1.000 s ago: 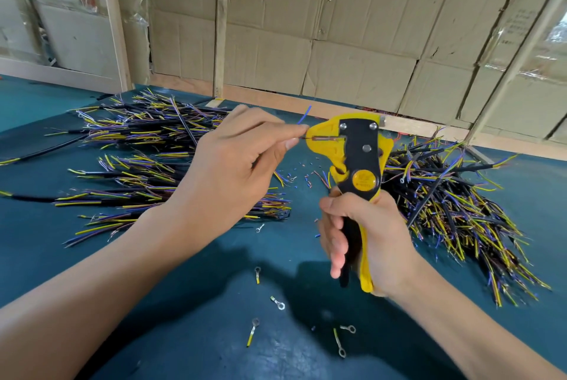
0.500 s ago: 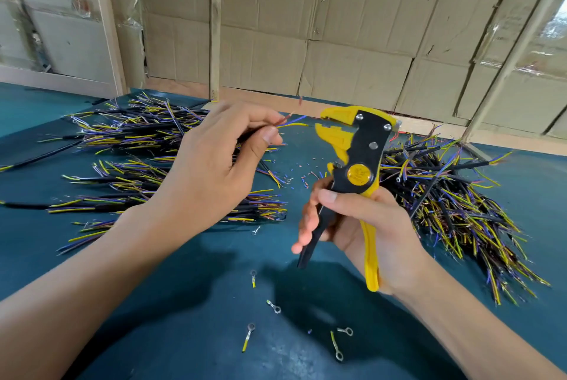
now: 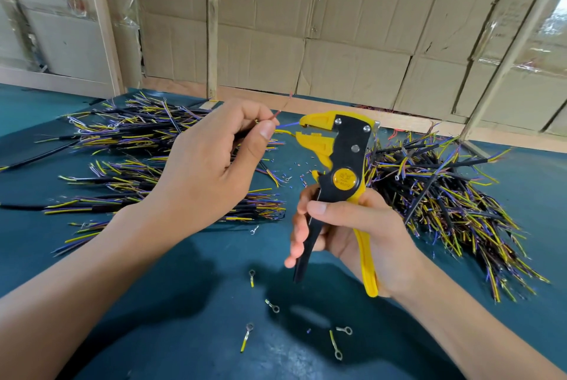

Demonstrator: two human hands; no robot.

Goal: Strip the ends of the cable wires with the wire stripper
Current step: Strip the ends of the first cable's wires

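Left hand point(image 3: 202, 171): raised above the counter point(image 3: 190, 303), thumb and fingers curled in a pinch grip on the cable wires point(image 3: 283, 128). Red, blue and yellow ends fan out past the thumb tip; the red one points up, the blue and yellow ones reach toward the tool's mouth. Whether either tip sits inside the mouth cannot be told.

Right hand point(image 3: 359, 235): grip wrapped round the two handles of the wire stripper point(image 3: 340, 164), thumb across the front, fingers loosely round the black handle. The handles are spread and the yellow jaws stand apart, facing left. Tool held upright, just right of the wire ends. Round yellow disc at the pivot carries an embossed mark; not legible.

Counter: dark teal surface. Pile of cables point(image 3: 147, 146) with yellow, blue and purple ends lies left and behind the left hand; a second pile point(image 3: 445, 195) lies right of the tool. Loose ring terminals point(image 3: 272, 306), some with short yellow stubs, lie near the front edge.

Behind: cardboard panels point(image 3: 352, 26) with faint printing at upper left, unreadable.
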